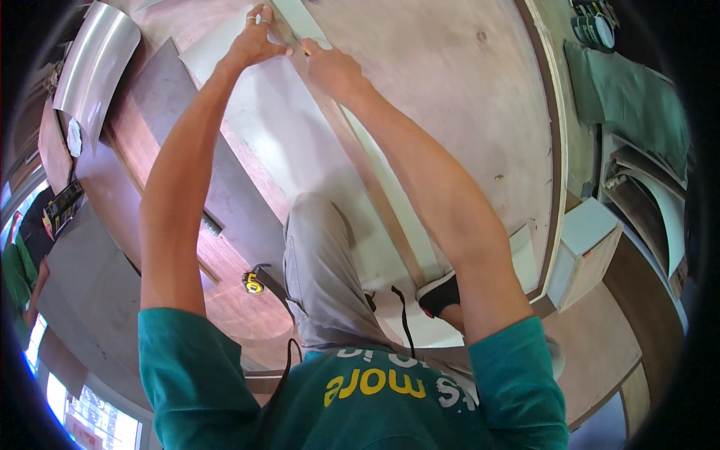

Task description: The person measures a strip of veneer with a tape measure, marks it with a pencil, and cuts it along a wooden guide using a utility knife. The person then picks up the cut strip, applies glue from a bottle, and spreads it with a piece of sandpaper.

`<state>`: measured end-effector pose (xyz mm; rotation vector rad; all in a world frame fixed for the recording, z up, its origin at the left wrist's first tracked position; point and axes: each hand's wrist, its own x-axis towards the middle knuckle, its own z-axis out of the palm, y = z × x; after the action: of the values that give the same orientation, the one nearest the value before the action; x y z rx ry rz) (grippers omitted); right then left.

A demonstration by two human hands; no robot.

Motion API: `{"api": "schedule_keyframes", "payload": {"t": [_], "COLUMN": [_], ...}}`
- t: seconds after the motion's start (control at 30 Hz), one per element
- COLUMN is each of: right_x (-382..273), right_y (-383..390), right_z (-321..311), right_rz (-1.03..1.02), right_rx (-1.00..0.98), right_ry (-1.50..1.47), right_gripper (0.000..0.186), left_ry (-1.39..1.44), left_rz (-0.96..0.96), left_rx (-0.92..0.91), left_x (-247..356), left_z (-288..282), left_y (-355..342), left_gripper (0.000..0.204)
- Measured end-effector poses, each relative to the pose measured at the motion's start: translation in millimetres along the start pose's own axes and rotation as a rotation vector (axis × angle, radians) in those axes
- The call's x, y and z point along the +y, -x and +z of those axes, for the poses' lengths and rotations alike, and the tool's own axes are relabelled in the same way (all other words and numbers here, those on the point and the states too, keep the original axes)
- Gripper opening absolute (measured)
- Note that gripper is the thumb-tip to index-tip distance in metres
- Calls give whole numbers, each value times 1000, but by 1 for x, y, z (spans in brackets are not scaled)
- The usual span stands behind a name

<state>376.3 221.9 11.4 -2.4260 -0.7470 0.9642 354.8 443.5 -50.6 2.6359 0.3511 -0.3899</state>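
Note:
A long, narrow wooden strip (367, 176) lies slantwise across a white sheet (281, 120); the sheet also shows as a pale band along the strip's right side. At the far end my left hand (257, 43) presses down on the sheet, fingers spread, its thumb reaching to the strip. Just right of it, my right hand (335, 73) is closed round a small yellow tool (306, 52) at the strip's right edge. Most of that tool is hidden in the fist, so its kind cannot be made out. My shoe (439, 294) rests by the strip's near end.
A yellow-and-black tape measure (254, 282) lies left of my knee. Grey boards (225, 169) and a curved shiny metallic sheet (97, 71) are on the left. At right stand a white-topped box (585, 244) and a green cloth (630, 97). Another person's arm (39, 289) shows at far left.

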Motion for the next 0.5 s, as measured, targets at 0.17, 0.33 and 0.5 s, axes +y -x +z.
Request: {"api": "schedule_keyframes", "payload": {"t": [0.17,0.33,0.5], "right_x": [20,34,46], "right_y": [38,71,108], "right_z": [17,26,35], "right_rz": [4,35,78], "right_rx": [21,23,-9], "right_ry": [-55,-78,-82], "right_gripper": [40,37,37], "left_ry": [-53,-40,-2], "left_rz": [61,-22,18], "left_rx": [5,-15,74], "left_x": [-8,-1,-16], "left_z": [0,7,8], "left_y": [-2,-5,-5], "left_gripper": [130,125,115]}}
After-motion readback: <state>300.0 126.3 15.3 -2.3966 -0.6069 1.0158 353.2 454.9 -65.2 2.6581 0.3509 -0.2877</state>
